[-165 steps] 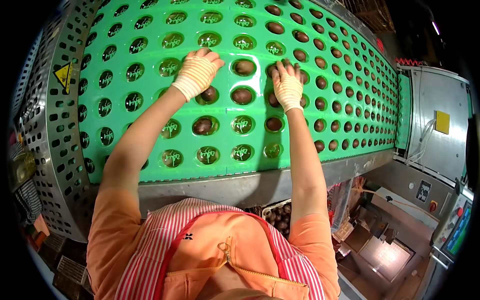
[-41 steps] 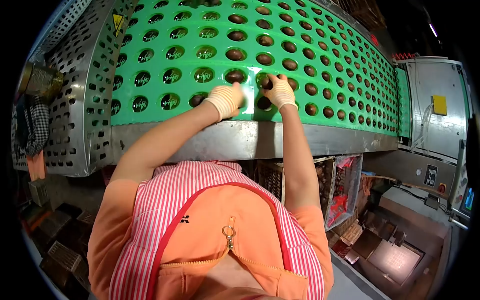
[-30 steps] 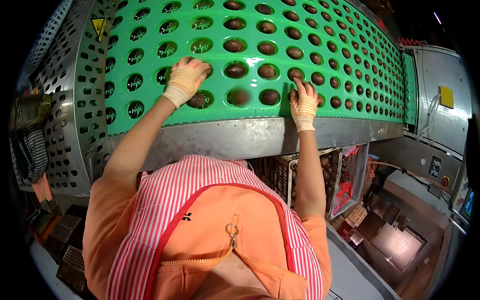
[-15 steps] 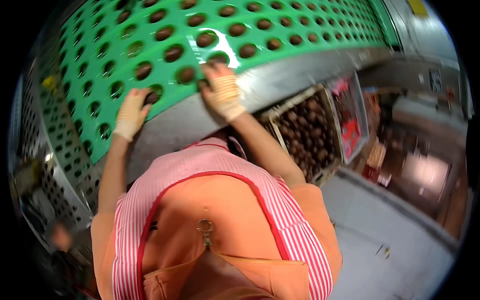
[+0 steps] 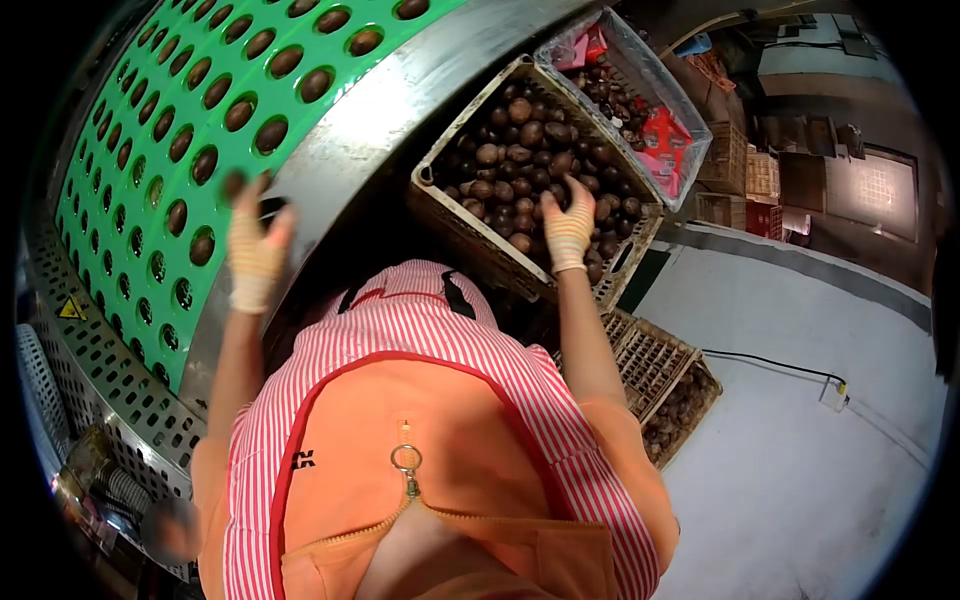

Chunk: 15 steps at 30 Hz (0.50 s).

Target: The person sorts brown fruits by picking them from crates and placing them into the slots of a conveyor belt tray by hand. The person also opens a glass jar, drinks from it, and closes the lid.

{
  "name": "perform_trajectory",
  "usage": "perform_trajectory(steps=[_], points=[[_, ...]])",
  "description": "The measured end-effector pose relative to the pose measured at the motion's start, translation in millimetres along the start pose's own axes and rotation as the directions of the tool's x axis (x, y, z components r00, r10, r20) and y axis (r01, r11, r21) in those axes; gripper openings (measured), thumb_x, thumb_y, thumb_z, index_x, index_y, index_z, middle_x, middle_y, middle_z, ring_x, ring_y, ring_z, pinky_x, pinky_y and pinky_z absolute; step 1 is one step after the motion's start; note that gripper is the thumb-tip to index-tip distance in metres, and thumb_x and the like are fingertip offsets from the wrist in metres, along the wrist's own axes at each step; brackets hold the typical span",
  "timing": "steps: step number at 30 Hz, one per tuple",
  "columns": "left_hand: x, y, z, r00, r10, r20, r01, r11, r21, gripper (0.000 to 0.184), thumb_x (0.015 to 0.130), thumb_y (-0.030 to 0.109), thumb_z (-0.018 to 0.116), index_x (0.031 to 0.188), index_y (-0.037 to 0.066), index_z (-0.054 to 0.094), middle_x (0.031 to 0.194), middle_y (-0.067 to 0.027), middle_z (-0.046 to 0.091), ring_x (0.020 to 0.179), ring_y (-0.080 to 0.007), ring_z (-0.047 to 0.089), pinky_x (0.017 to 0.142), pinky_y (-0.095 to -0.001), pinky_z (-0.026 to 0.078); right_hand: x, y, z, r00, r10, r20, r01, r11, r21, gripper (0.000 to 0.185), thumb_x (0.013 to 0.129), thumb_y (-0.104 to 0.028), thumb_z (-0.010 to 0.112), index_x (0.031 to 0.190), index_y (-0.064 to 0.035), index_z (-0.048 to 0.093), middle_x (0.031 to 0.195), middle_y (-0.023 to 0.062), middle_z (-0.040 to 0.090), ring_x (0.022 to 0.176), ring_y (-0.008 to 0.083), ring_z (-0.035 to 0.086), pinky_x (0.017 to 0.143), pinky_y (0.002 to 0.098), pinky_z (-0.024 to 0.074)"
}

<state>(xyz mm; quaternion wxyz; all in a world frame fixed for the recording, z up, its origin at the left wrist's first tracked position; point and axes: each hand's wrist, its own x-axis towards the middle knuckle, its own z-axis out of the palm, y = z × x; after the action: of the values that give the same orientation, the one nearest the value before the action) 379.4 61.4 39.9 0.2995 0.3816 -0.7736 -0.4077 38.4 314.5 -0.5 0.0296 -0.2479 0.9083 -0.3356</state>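
Dark brown round fruits, which look like passion fruit (image 5: 237,115), sit one to a hole in the green perforated belt (image 5: 300,45). At the belt's near edge is my left hand (image 5: 256,245), blurred, in a pale glove with bare fingertips. Its thumb stands off from the fingers around a dark patch I cannot make out. A smeared fruit (image 5: 233,184) shows just beyond the fingertips. My right hand (image 5: 570,228), gloved alike, reaches into a crate of passion fruit (image 5: 440,172). Its thumb and fingers are spread and touch the pile.
A grey bin (image 5: 695,140) with red packets and pieces of fruit adjoins the crate. Another slatted crate (image 5: 650,355) stands below, near my right arm. A metal rim (image 5: 370,110) edges the belt. A blurred hand (image 5: 172,530) shows at the lower left.
The view has turned to the right. My right hand has left the belt for the crate of passion fruit. My left hand has stayed near the belt's edge.
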Motion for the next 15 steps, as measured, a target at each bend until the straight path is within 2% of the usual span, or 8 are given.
perform_trajectory(steps=[1, 2, 5, 6, 7, 11, 13, 15], points=[[5, 30, 27, 0.990, -0.109, 0.092, 0.120, 0.985, -0.122, 0.062, 0.080, 0.018, 0.072, 0.134, 0.000, 0.047, 0.129, -0.0189, 0.055, 0.114, -0.0295, 0.055, 0.098, -0.0366, 0.045, 8, 22, -7, 0.996, 0.088, 0.024, -0.086, 0.993, -0.082, 0.058, 0.077, -0.024, 0.074, 0.129, -0.0073, 0.054, 0.134, 0.0229, 0.046, 0.120, 0.0392, 0.049, 0.102, 0.0456, 0.0418], [13, 49, 53, 0.978, -0.016, 0.206, 0.025, 0.999, -0.043, 0.066, 0.079, 0.020, 0.073, 0.135, 0.000, 0.046, 0.130, -0.0198, 0.053, 0.117, -0.0304, 0.054, 0.100, -0.0376, 0.044, 15, 36, -10, 0.981, 0.158, 0.108, -0.146, 0.982, -0.118, 0.077, 0.073, -0.026, 0.077, 0.141, -0.0134, 0.042, 0.146, 0.0227, 0.030, 0.129, 0.0424, 0.038, 0.105, 0.0487, 0.0388], [42, 76, 139, 0.842, 0.360, 0.403, -0.382, 0.924, -0.028, 0.072, 0.075, 0.020, 0.074, 0.139, 0.005, 0.043, 0.140, -0.0222, 0.042, 0.124, -0.0373, 0.047, 0.104, -0.0423, 0.040, 25, 35, -7, 0.961, -0.054, 0.271, 0.110, 0.974, -0.196, 0.084, 0.072, -0.026, 0.078, 0.145, -0.0203, 0.036, 0.149, 0.0217, 0.026, 0.133, 0.0456, 0.031, 0.106, 0.0526, 0.0379], [50, 89, 164, 0.837, 0.281, 0.469, -0.330, 0.943, 0.025, 0.073, 0.075, 0.019, 0.075, 0.139, 0.009, 0.042, 0.142, -0.0222, 0.038, 0.126, -0.0396, 0.044, 0.105, -0.0433, 0.040, 29, 32, 0, 0.958, -0.015, 0.286, 0.077, 0.975, -0.207, 0.087, 0.071, -0.026, 0.078, 0.146, -0.0256, 0.034, 0.150, 0.0212, 0.025, 0.134, 0.0464, 0.029, 0.106, 0.0541, 0.0373], [59, 100, 187, 0.826, 0.196, 0.529, -0.279, 0.957, 0.081, 0.074, 0.074, 0.018, 0.075, 0.140, 0.014, 0.042, 0.145, -0.0223, 0.033, 0.128, -0.0418, 0.041, 0.106, -0.0443, 0.039, 32, 28, 6, 0.954, 0.030, 0.299, 0.040, 0.973, -0.225, 0.086, 0.072, -0.025, 0.078, 0.146, -0.0269, 0.034, 0.151, 0.0203, 0.023, 0.134, 0.0457, 0.029, 0.106, 0.0540, 0.0378], [101, 109, 265, 0.622, 0.359, 0.696, -0.709, 0.635, 0.306, 0.078, 0.070, 0.018, 0.079, 0.139, 0.030, 0.045, 0.150, -0.0141, 0.030, 0.132, -0.0402, 0.037, 0.100, -0.0518, 0.040, 41, 39, 31, 0.948, 0.027, 0.317, 0.064, 0.960, -0.272, 0.078, 0.072, -0.026, 0.079, 0.141, -0.0306, 0.041, 0.150, 0.0208, 0.022, 0.134, 0.0451, 0.025, 0.105, 0.0529, 0.0394], [124, 105, 297, 0.545, 0.351, 0.762, -0.802, 0.485, 0.350, 0.077, 0.069, 0.020, 0.080, 0.138, 0.030, 0.046, 0.150, -0.0120, 0.030, 0.132, -0.0393, 0.037, 0.098, -0.0505, 0.041, 43, 48, 37, 0.960, -0.010, 0.280, 0.090, 0.958, -0.272, 0.066, 0.075, -0.029, 0.077, 0.135, -0.0274, 0.049, 0.147, 0.0214, 0.027, 0.131, 0.0470, 0.028, 0.103, 0.0524, 0.0399], [145, 108, 317, 0.479, 0.219, 0.850, -0.784, 0.542, 0.303, 0.076, 0.068, 0.022, 0.080, 0.136, 0.028, 0.047, 0.150, -0.0107, 0.031, 0.131, -0.0388, 0.039, 0.096, -0.0502, 0.044, 42, 46, 32, 0.946, -0.035, 0.324, 0.141, 0.940, -0.312, 0.056, 0.078, -0.031, 0.075, 0.130, -0.0243, 0.055, 0.142, 0.0224, 0.033, 0.124, 0.0483, 0.034, 0.101, 0.0530, 0.0404]])
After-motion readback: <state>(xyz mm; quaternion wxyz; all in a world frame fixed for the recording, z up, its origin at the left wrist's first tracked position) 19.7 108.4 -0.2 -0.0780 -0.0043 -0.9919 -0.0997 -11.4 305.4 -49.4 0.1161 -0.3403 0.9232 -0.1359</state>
